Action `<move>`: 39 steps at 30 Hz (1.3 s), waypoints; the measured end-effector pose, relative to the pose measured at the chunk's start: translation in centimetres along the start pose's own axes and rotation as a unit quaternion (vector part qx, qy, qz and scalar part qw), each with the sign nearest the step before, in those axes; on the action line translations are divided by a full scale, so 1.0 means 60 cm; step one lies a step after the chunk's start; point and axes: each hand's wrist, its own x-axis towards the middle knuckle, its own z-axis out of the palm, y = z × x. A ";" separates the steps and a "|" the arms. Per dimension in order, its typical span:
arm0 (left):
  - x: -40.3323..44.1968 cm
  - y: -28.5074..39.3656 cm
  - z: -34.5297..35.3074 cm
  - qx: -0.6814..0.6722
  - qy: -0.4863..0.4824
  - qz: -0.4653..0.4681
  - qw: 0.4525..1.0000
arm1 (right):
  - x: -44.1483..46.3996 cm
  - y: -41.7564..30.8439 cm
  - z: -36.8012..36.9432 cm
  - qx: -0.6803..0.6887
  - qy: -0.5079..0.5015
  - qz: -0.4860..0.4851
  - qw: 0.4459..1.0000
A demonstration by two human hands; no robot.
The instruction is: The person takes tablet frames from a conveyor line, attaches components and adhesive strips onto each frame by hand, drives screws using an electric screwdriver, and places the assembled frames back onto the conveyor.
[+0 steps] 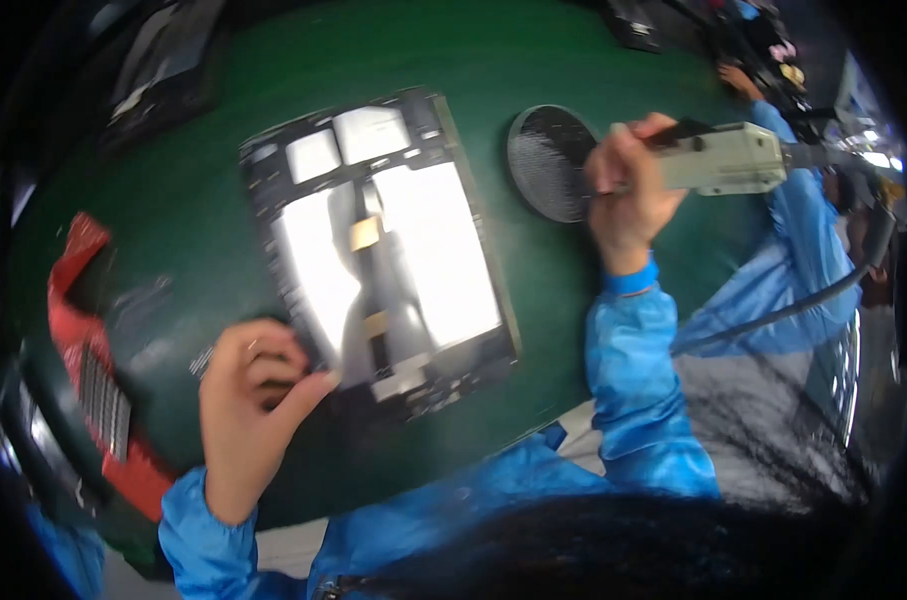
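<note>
An opened tablet [489,365], with its bright silvery battery panels and dark inner boards exposed, lies tilted on the green mat. My left hand [249,390] is at its lower left edge, fingers curled and the thumb reaching out to the corner, with a gap between them. In my right hand [629,190] is a pale electric screwdriver [724,160], held sideways with its cord running off to the right. The fingers hide its tip. Just left of that hand is a round dark dish [549,165] with a textured surface; whether the fingers touch it, I cannot tell.
A red strip [79,335] with a ridged metal-looking block [106,405] lies on the left of the green mat [374,40]. Dark devices [169,65] stand at the back left. Another person's blue sleeve [804,225] and a grey cable [804,305] are on the right.
</note>
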 end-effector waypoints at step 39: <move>0.003 -0.035 -0.061 -0.046 -0.039 0.084 0.995 | -0.252 -0.113 0.279 -0.028 -0.270 0.143 0.952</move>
